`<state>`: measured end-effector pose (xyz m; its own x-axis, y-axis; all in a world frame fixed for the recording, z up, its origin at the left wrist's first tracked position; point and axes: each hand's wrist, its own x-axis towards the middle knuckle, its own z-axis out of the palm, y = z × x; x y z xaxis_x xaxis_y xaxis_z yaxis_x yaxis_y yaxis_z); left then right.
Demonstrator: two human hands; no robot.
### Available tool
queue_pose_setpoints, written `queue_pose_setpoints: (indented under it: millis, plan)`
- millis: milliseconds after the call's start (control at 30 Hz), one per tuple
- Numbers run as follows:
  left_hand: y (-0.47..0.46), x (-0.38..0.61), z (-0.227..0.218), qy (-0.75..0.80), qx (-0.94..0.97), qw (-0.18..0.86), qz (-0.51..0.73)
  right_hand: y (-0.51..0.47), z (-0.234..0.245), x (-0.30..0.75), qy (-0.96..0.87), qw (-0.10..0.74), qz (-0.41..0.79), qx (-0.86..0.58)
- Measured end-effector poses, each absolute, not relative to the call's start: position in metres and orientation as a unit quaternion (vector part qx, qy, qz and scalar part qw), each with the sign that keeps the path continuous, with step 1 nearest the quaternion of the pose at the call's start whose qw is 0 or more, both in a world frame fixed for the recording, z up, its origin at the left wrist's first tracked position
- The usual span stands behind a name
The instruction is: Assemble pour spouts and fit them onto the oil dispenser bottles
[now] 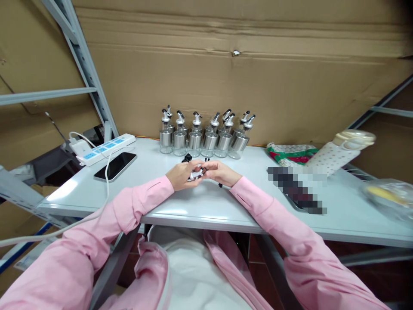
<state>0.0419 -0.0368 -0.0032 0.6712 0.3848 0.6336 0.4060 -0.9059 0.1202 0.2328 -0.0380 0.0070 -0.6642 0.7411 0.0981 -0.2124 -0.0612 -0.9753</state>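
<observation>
My left hand (183,175) is closed around a silver-white pourer spout (195,175), like those on the bottles. Fingers of my right hand (222,173) pinch at a small black piece (204,169) at the spout's end. The two hands meet over the middle of the table. Just behind my left hand lie black parts (187,158), partly covered by it. Another small black piece (220,185) shows below my right hand. Beyond both hands stand several glass oil bottles (195,140) with steel sleeves, each topped by a spout with a black flap.
On the left are a phone (116,166), a white power strip (106,149) and a cable (107,181). To the right lie a blurred-out dark object (295,189), a dotted tumbler (335,153), a red-green cloth bag (290,153) and a plastic-wrapped item (389,196). Cardboard (206,82) backs the table.
</observation>
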Motion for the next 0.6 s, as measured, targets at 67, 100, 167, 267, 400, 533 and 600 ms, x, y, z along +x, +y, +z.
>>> queue_pose_setpoints:
  millis: [67, 100, 167, 267, 400, 533, 600]
  plan:
    - [-0.0368, 0.0424, -0.0032, -0.212, -0.923, 0.024, -0.319, -0.0384, 0.007, 0.2308, -0.593, 0.353, 0.688, -0.224]
    - [-0.0369, 0.0425, -0.003, -0.211, -0.927, 0.027, -0.31, -0.0391, 0.0077, 0.2296, -0.595, 0.355, 0.686, -0.224]
    - [-0.0372, 0.0424, -0.0026, -0.212, -0.929, 0.031, -0.301, -0.0406, 0.0097, 0.2277, -0.599, 0.355, 0.683, -0.221]
    - [-0.0377, 0.0416, -0.0026, -0.218, -0.925, 0.04, -0.309, -0.0419, 0.0114, 0.2268, -0.592, 0.369, 0.683, -0.216]
    - [-0.0383, 0.0402, -0.004, -0.194, -0.915, 0.022, -0.352, -0.0413, 0.01, 0.2276, -0.582, 0.377, 0.687, -0.217]
    - [-0.0388, 0.04, -0.0054, -0.184, -0.908, 0.016, -0.377, -0.0422, 0.0105, 0.2268, -0.588, 0.375, 0.683, -0.216]
    - [-0.0392, 0.0411, -0.0055, -0.172, -0.91, 0.016, -0.376, -0.0439, 0.0117, 0.2255, -0.589, 0.384, 0.68, -0.206]
